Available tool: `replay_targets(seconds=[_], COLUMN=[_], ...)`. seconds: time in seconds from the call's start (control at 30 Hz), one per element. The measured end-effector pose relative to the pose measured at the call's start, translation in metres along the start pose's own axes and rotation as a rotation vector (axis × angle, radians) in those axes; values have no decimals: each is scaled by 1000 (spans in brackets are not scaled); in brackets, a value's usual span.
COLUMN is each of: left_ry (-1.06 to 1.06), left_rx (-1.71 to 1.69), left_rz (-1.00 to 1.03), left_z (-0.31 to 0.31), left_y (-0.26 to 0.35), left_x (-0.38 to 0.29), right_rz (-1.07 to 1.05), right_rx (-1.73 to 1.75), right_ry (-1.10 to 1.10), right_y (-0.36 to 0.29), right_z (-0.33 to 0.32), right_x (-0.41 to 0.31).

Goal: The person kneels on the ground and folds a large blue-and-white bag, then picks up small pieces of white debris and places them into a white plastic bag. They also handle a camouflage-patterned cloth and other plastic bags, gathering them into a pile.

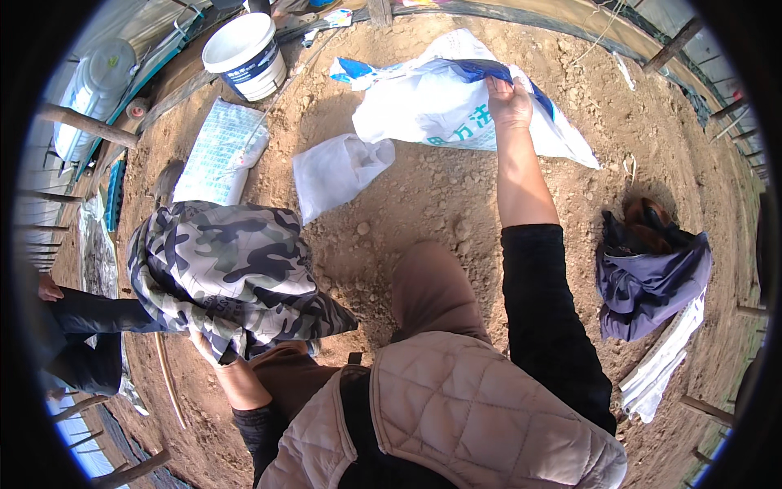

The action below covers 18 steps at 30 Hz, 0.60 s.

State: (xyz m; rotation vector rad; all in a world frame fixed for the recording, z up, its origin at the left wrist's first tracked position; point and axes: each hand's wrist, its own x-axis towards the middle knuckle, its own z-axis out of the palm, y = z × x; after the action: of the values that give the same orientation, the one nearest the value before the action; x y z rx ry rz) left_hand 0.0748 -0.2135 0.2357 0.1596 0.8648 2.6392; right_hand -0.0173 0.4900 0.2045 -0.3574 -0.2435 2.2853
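Observation:
My left hand [206, 347] grips a grey camouflage cloth garment [226, 263], bunched up and hanging to my left; the garment hides most of the fingers. Out in front, my right hand [511, 102] is palm up with its fingers curled at the blue edge of a large white woven sack [421, 107]. The sack lies on the soil, bears writing, and bulges on its left side. Between my hands and nearer to me, a smaller white plastic bag [339, 171] rests on the ground. A printed white bag [220, 153], full-looking, lies behind the garment.
A white bucket [244, 58] stands at the far left. On the right are a dark purple jacket [654, 287] and white folded strips [663, 360]. Another person's legs [101, 318] are close at left, beside a thin stick [168, 379]. Wooden stakes [91, 124] line the edges.

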Motion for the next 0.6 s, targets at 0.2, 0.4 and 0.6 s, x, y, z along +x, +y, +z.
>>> replay_targets(seconds=[0.2, 0.4, 0.6], left_ry=[84, 34, 71], left_rx=[45, 105, 313], left_rz=[25, 1, -83], left_z=[-7, 35, 76], left_y=[1, -23, -70], left_x=[0, 12, 41], right_rz=[242, 988, 788], right_rx=[-720, -1149, -615], right_ry=[-160, -558, -949], right_y=[51, 102, 117], right_z=[-27, -93, -34], right_x=[-87, -229, -271])
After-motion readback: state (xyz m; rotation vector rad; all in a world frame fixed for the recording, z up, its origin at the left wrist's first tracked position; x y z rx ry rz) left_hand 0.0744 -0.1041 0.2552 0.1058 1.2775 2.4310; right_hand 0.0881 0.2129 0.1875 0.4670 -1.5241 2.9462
